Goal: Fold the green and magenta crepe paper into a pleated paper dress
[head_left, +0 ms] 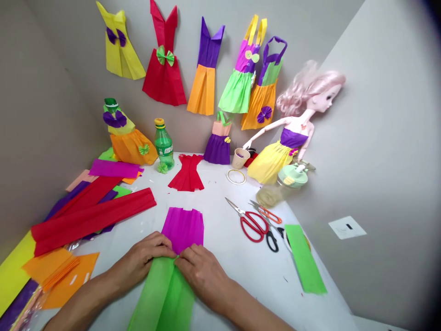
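- On the white counter (248,266), at the middle of its near side, the magenta paper (184,225) lay gathered into pleats, its far end ragged.
- The green paper (155,289) met it at the narrow end and ran toward the near edge, creased lengthwise.
- The left hand (158,248) had its fingers drawn together, pinching the green paper at the join.
- The right hand (200,264) was likewise narrow, its thumb and fingers closed on the green paper just beside the left's fingertips.
- Near the far edge stood a green bottle (163,142) with a yellow cap; its label (167,151) bore white lettering too small and blurred to read.
- A red paper dress (187,172) lay flat to the right of that bottle.
- Red-handled scissors (253,227), black-handled scissors (272,241) and an orange cutter (270,214) lay close together toward the right edge, with a green strip (305,257) along that edge.
- By the far right corner, a doll (289,138) in purple and yellow stood behind a mint-lidded container (272,195).
- Along the left edge were heaped coloured papers, a long red strip (94,220) on top and orange sheets (82,273) nearer the near left corner.
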`<state>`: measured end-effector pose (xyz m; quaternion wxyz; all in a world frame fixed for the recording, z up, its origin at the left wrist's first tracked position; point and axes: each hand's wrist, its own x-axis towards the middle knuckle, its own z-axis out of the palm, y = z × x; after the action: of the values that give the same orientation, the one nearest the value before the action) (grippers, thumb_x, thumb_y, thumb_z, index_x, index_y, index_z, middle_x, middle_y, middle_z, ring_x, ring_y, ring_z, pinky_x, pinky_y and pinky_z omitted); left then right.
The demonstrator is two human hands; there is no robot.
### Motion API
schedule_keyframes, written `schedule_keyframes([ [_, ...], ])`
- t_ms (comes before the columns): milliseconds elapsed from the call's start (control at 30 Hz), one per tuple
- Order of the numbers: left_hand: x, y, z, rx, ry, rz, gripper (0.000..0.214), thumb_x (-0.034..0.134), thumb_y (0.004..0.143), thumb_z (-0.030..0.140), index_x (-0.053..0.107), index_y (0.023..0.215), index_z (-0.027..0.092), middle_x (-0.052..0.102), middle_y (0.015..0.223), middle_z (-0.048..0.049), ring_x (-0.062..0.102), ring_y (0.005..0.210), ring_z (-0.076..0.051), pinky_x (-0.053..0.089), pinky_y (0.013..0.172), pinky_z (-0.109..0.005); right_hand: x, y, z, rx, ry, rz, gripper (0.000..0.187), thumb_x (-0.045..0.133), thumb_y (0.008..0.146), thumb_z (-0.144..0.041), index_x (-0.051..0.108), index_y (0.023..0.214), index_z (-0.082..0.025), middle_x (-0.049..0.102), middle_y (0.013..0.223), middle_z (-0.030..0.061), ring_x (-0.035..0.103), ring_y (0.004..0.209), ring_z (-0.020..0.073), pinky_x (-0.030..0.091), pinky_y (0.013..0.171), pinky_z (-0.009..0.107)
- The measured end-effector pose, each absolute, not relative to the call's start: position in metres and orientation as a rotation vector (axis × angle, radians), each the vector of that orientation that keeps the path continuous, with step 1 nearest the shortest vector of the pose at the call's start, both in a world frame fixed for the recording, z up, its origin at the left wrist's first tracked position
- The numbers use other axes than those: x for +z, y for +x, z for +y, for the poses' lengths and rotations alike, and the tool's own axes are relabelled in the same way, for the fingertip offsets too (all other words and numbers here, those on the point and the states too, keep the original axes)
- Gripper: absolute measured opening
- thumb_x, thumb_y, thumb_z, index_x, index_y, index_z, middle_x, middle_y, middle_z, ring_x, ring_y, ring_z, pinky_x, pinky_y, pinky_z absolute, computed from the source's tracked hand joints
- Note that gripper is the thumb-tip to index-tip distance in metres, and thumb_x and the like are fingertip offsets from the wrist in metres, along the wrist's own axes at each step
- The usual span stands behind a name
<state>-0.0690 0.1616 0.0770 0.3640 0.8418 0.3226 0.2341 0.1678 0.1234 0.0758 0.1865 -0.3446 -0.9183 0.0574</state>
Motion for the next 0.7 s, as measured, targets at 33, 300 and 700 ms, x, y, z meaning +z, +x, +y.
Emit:
schedule_keyframes([
  [33,0.0761,-0.0693,0.1616,0.603,2.162,0.832,0.028,0.051,0.098,0.012,0.074,0.108,0.027,0.066,0.101,-0.004,0.059,0.098,-0.018,0.048,0.084,-0.027,0.0756,0.1682,0.1237,0.16,-0.965,-2.585,0.004,0.065,0.096,-0.015,0.062,0.097,-0.017,0.061,0.086,0.0018,0.051,0.078,0.0182,0.043,0.067,0.031],
  [300,0.0765,-0.0694,0.1613,0.567,2.138,0.851,0.03,0.051,0.099,0.011,0.073,0.108,0.027,0.066,0.1,-0.0035,0.058,0.097,-0.018,0.046,0.084,-0.026,0.0743,0.1688,0.1258,0.188,-0.958,-2.552,0.006,0.058,0.1,-0.015,0.063,0.104,-0.015,0.062,0.087,0.0028,0.051,0.078,0.0186,0.044,0.067,0.032],
  [700,0.0749,-0.0696,0.1608,0.592,2.127,0.852,0.03,0.052,0.098,0.01,0.073,0.108,0.028,0.066,0.1,-0.0021,0.058,0.097,-0.017,0.045,0.084,-0.025,0.0749,0.1698,0.1262,0.226,-0.946,-2.585,0.006,0.058,0.099,-0.014,0.063,0.103,-0.013,0.06,0.088,0.0033,0.049,0.079,0.0193,0.043,0.068,0.033],
])
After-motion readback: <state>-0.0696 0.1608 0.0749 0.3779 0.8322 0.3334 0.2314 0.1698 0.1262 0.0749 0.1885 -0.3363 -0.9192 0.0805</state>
